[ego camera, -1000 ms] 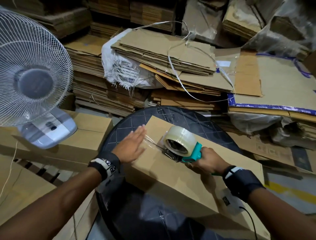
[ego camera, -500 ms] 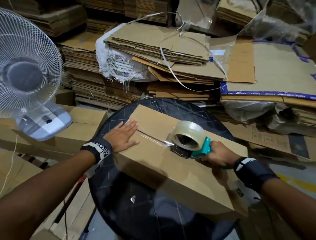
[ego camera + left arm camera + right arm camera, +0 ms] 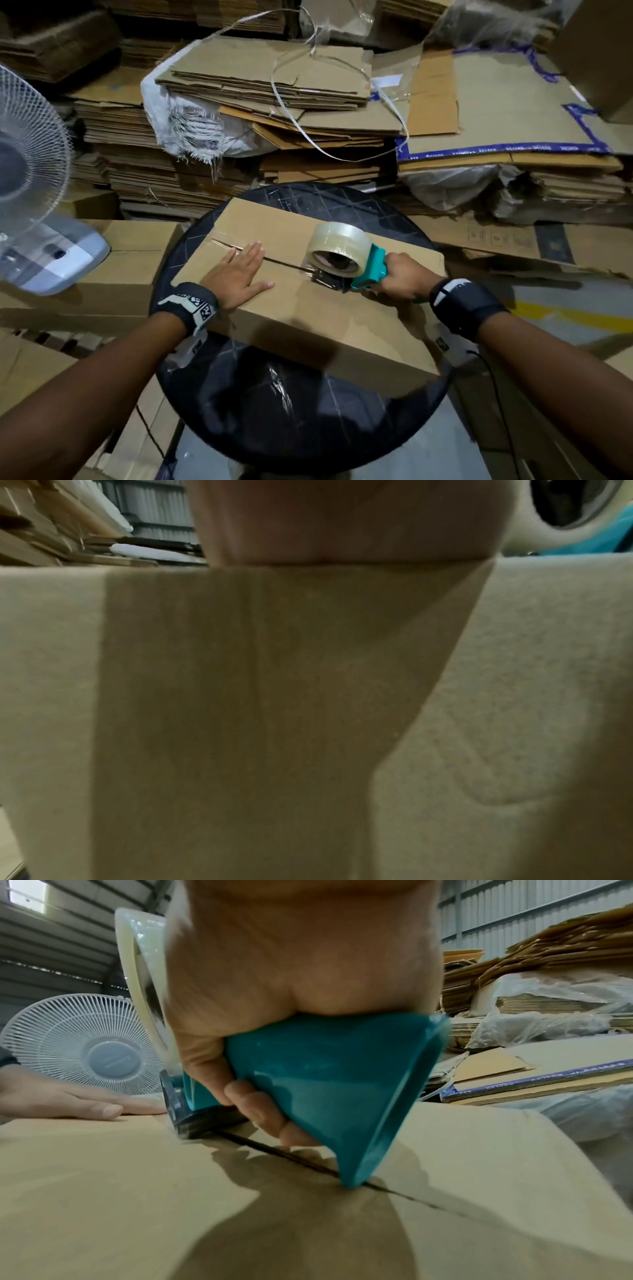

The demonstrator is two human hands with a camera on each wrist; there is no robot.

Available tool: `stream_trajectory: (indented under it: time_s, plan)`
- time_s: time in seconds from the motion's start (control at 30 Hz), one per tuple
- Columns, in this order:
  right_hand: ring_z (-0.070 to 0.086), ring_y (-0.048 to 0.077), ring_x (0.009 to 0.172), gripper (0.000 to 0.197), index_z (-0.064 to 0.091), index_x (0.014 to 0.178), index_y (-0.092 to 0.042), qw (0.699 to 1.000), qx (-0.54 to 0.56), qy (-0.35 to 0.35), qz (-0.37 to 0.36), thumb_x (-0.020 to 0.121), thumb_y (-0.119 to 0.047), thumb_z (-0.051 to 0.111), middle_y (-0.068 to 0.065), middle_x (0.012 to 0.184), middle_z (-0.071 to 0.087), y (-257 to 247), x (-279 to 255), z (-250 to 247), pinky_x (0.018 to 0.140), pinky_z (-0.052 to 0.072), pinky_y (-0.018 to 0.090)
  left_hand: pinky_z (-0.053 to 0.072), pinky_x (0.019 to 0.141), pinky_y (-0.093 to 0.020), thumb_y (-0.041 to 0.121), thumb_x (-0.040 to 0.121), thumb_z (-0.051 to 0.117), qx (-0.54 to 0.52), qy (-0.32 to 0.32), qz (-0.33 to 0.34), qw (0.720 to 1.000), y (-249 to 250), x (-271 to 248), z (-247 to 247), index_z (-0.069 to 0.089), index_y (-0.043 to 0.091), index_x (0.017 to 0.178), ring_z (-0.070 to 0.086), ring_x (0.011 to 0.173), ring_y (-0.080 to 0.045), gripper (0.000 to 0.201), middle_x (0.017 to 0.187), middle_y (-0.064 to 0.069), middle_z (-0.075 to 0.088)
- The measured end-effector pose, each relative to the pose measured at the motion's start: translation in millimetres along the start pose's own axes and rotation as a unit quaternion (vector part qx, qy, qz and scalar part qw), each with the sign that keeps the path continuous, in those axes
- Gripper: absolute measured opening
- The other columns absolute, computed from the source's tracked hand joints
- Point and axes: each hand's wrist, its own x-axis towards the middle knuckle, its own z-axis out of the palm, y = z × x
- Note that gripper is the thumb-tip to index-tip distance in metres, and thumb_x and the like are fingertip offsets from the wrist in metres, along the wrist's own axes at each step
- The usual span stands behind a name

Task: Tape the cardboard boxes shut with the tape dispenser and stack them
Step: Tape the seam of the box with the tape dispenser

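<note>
While the cardboard box (image 3: pixel 308 308) lies on the round worktop (image 3: pixel 274 411), left hand (image 3: pixel 239 277) presses flat beside its seam; right hand (image 3: pixel 404 277) grips the tape dispenser (image 3: pixel 342 263) on that seam. Box probably light, flaps springy: hold flaps down near seam.

left hand (image 3: pixel 241 274) flat (fingers straight), right hand (image 3: pixel 406 277) fisted

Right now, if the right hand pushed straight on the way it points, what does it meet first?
Likely the fingers of the left hand, flat across the seam just ahead of the tape dispenser that the right hand grips.
</note>
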Motion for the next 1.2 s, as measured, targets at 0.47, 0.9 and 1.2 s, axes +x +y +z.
stream_trajectory:
  time_s: [0.47, 0.9, 1.2]
  plan:
    - [0.071, 0.009, 0.071, 0.013, 0.07, 0.09, -0.025, 0.995, 0.089, 0.015, 0.047, 0.083, -0.028, 0.081, 0.0, 0.079, 0.074, 88, -81, -15, 0.064, 0.058, 0.024, -0.001, 0.125, -0.042, 0.084, 0.082, -0.004, 0.01, 0.02, 0.006, 1.0, 7, -6, -3, -0.004, 0.013, 0.16, -0.01, 0.153, -0.013, 0.105, 0.167, -0.003, -0.011]
    - [0.069, 0.019, 0.102, 0.027, 0.073, 0.109, -0.023, 0.997, 0.045, 0.053, 0.034, 0.086, -0.035, 0.076, 0.003, 0.109, 0.074, 46, -37, 14, 0.091, 0.056, 0.037, -0.007, 0.123, -0.037, 0.092, 0.075, -0.007, -0.008, 0.052, 0.073, 0.996, 81, -3, 11, 0.002, 0.007, 0.16, -0.011, 0.154, -0.018, 0.12, 0.167, -0.008, -0.008]
    - [0.068, 0.02, 0.082, 0.016, 0.072, 0.094, -0.018, 0.999, 0.036, 0.021, -0.006, 0.084, -0.03, 0.074, 0.004, 0.09, 0.073, 1, 6, 16, 0.078, 0.058, 0.04, -0.008, 0.124, -0.039, 0.091, 0.072, -0.006, -0.022, 0.0, 0.045, 0.999, 81, 17, 2, -0.006, 0.01, 0.159, -0.015, 0.153, -0.016, 0.119, 0.167, -0.007, -0.012]
